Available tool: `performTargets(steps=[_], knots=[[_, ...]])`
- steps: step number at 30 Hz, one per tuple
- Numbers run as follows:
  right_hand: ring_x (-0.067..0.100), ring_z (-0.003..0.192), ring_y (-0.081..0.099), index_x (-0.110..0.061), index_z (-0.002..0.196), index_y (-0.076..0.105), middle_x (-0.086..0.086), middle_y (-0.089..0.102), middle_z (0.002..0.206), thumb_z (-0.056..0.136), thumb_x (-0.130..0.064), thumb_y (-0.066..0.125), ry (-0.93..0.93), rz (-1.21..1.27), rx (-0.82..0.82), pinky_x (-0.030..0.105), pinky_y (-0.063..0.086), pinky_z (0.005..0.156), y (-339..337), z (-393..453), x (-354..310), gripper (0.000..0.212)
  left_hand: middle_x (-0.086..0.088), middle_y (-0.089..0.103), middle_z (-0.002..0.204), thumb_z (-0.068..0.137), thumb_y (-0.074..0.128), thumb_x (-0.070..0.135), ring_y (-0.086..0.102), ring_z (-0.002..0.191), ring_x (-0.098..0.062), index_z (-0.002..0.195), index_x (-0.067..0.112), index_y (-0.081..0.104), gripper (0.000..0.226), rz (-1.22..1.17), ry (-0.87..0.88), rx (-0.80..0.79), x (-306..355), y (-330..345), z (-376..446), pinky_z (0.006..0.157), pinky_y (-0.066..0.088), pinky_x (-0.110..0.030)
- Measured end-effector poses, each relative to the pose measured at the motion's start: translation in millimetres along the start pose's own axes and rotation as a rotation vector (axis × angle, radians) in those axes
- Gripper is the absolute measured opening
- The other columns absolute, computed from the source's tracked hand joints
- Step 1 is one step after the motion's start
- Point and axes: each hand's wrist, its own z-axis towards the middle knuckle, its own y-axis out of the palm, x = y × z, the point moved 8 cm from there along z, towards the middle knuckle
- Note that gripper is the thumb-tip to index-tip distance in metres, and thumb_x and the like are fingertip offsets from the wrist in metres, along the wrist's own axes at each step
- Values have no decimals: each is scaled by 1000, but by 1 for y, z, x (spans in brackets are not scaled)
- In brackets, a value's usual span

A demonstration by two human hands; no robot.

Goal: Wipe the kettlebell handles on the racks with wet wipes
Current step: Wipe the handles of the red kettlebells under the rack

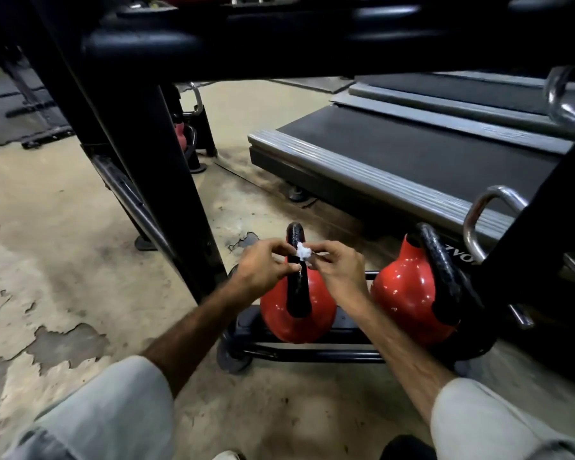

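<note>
Two red kettlebells with black handles sit on the lowest shelf of a black rack. Over the left kettlebell, in front of its upright handle, both hands pinch a small crumpled white wet wipe. My left hand grips it from the left with fingertips, my right hand from the right. The wipe touches or hangs just in front of the handle's upper part; I cannot tell which. The right kettlebell stands apart, untouched, its handle curving right.
A black rack upright rises just left of my hands, and an upper shelf bar spans overhead. Treadmill decks lie behind. Chrome handles show at right. Another red kettlebell sits far back. The concrete floor is worn.
</note>
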Motion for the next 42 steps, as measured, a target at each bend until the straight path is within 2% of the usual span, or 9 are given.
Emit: performTargets(steps=[5,9,15,22,28,30,33,37,42], knots=[[11,78,74,-36,81,76,-9,76,81,77,-9,81,75,12,7,38,61,77,1,-6,10,28,-2,75,85,71,84,13,74,72,-15,102,12,74,33,-43,25,42,-4,1,-2,79,60,-37],[6,70,71,-29,84,76,-11,73,69,76,-14,78,74,-63,74,44,61,74,10,52,8,17,-3,76,88,69,85,14,73,70,-12,102,13,74,35,-41,24,59,-4,1,-2,82,59,-35],[11,74,74,-30,84,73,-6,75,74,84,-9,73,134,-4,12,35,61,70,9,18,21,21,1,74,105,64,87,21,73,80,-12,111,21,71,50,-15,71,27,-5,1,5,88,56,-43],[3,67,67,-22,85,76,-7,73,68,80,-12,73,170,-57,119,35,60,76,15,68,23,11,-6,76,87,67,86,18,73,69,-10,119,19,67,55,24,34,-37,-2,1,7,93,54,-37],[15,81,73,-29,89,73,-3,75,81,81,-23,70,204,-12,104,47,59,81,19,40,52,11,-2,55,139,67,83,3,63,112,-16,128,10,61,65,-1,114,-94,7,8,11,102,49,-35],[16,83,73,-33,89,73,-4,76,83,80,-24,70,191,-12,74,47,59,80,17,33,55,13,-2,49,144,66,83,1,60,117,-19,128,8,61,66,-13,99,-116,7,8,14,104,46,-31],[16,84,73,-30,85,74,-4,76,83,81,-15,71,169,2,105,40,60,79,20,59,48,16,-3,51,143,65,83,-1,61,114,-18,127,7,62,66,-64,67,-130,4,6,14,97,47,-21],[17,85,73,-18,90,76,5,76,84,85,-7,68,234,-47,154,9,52,63,23,79,44,15,-2,54,140,63,84,-1,62,112,-16,125,8,64,66,-109,69,-105,3,3,12,97,48,-24],[7,81,69,-20,91,76,-4,72,90,86,-5,66,-178,-279,-61,19,55,74,18,60,2,19,-3,62,130,60,86,0,66,104,-15,116,8,69,59,-122,95,-38,1,-2,13,95,53,-30]])
